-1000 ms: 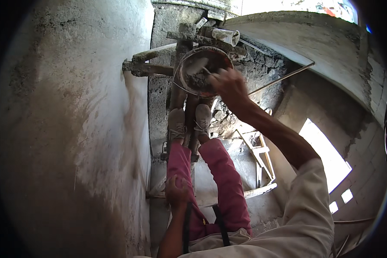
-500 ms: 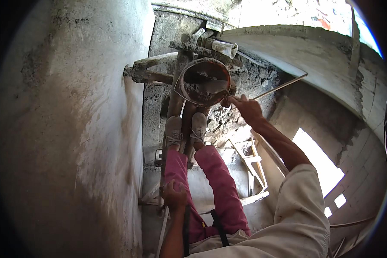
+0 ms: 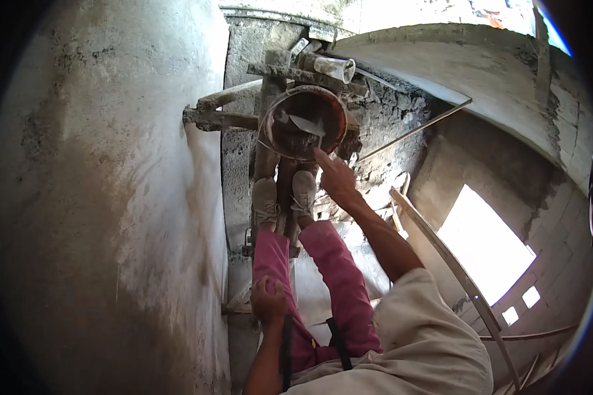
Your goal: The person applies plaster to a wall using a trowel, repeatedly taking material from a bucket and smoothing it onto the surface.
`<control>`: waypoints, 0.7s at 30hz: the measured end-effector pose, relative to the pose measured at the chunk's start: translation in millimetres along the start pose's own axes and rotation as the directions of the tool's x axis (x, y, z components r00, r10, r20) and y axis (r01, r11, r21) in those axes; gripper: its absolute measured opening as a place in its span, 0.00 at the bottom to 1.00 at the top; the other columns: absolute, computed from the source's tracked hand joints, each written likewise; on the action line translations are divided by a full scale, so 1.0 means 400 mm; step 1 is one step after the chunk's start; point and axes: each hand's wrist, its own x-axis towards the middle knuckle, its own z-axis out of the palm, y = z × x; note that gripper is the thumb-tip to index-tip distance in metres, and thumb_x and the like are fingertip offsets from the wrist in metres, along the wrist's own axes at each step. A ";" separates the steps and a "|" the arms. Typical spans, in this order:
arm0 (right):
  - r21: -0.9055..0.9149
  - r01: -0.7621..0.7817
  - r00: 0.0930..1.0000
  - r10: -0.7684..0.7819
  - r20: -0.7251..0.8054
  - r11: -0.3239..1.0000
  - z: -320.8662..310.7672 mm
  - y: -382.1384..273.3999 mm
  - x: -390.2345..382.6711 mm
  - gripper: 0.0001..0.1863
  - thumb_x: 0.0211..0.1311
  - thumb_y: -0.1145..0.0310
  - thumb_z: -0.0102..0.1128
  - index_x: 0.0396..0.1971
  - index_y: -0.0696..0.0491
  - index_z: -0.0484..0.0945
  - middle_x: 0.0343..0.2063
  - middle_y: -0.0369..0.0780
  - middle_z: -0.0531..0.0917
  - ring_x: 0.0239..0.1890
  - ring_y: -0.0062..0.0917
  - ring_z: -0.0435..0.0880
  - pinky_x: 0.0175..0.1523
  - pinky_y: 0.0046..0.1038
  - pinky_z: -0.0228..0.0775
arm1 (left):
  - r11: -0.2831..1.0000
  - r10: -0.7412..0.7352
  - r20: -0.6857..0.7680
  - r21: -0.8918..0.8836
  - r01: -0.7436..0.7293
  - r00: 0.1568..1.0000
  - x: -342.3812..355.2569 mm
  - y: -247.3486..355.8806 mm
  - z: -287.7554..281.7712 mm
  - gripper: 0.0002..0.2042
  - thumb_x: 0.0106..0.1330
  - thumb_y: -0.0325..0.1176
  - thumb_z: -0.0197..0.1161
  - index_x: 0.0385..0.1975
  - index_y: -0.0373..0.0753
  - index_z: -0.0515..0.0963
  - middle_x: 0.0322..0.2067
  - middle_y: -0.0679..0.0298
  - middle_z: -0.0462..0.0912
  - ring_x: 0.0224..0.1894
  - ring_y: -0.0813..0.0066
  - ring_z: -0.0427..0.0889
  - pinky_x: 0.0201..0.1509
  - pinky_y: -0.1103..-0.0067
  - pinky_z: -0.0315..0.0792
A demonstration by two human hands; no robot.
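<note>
A trowel (image 3: 303, 125) lies with its pointed metal blade inside a round bucket (image 3: 343, 125), whose bottom holds dark wet mortar. My right hand (image 3: 338, 176) is closed on the trowel's handle at the bucket's near right rim. The fingers hide most of the handle. Against the pink trouser leg (image 3: 270, 253) rests my left hand (image 3: 269, 301), its fingers curled in; what they hold, if anything, is hidden.
The bucket stands on rough wooden poles (image 3: 267, 155) that also bear my shoes (image 3: 265, 197). Behind it lies a dirty white container (image 3: 336, 68). A plastered wall (image 3: 112, 197) rises close on the left. A thin rod (image 3: 415, 131) and a long plank (image 3: 448, 253) slant on the right.
My right hand has moved left and slightly nearer along the bucket's rim. The trowel blade has turned and shifted left inside the bucket. My left hand stays on the leg.
</note>
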 end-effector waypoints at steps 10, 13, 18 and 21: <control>0.238 -0.242 0.963 0.263 -0.063 0.941 0.010 0.301 -0.069 0.31 0.60 0.48 0.60 0.57 0.49 0.63 0.41 0.54 0.82 0.46 0.51 0.80 0.51 0.47 0.70 | 0.998 0.060 0.040 -0.015 -0.059 0.997 0.013 0.009 -0.005 0.17 0.59 0.40 0.64 0.45 0.38 0.79 0.47 0.54 0.80 0.51 0.52 0.77 0.57 0.63 0.71; 0.345 -0.259 0.957 0.287 -0.032 0.902 0.073 0.238 0.001 0.36 0.55 0.46 0.65 0.58 0.48 0.63 0.42 0.55 0.81 0.47 0.53 0.79 0.51 0.49 0.69 | 0.998 0.069 0.039 -0.017 -0.068 0.997 0.020 0.002 -0.008 0.17 0.59 0.40 0.64 0.46 0.38 0.79 0.47 0.54 0.79 0.51 0.53 0.77 0.57 0.64 0.71; 0.649 -0.098 0.961 0.242 -0.136 0.754 0.230 0.129 0.098 0.36 0.51 0.51 0.70 0.54 0.55 0.66 0.40 0.53 0.79 0.44 0.48 0.81 0.48 0.44 0.71 | 0.992 0.122 -0.009 0.020 -0.122 0.992 0.013 -0.016 0.018 0.17 0.58 0.39 0.66 0.43 0.37 0.80 0.46 0.54 0.81 0.49 0.55 0.79 0.55 0.66 0.72; 0.803 -0.034 0.983 0.166 -0.081 0.595 0.221 0.063 0.094 0.33 0.50 0.57 0.71 0.53 0.56 0.67 0.36 0.50 0.80 0.42 0.42 0.81 0.48 0.41 0.72 | 0.992 0.116 -0.029 0.054 -0.115 0.993 0.008 -0.016 0.007 0.16 0.57 0.39 0.66 0.43 0.39 0.81 0.45 0.55 0.82 0.48 0.56 0.80 0.54 0.66 0.73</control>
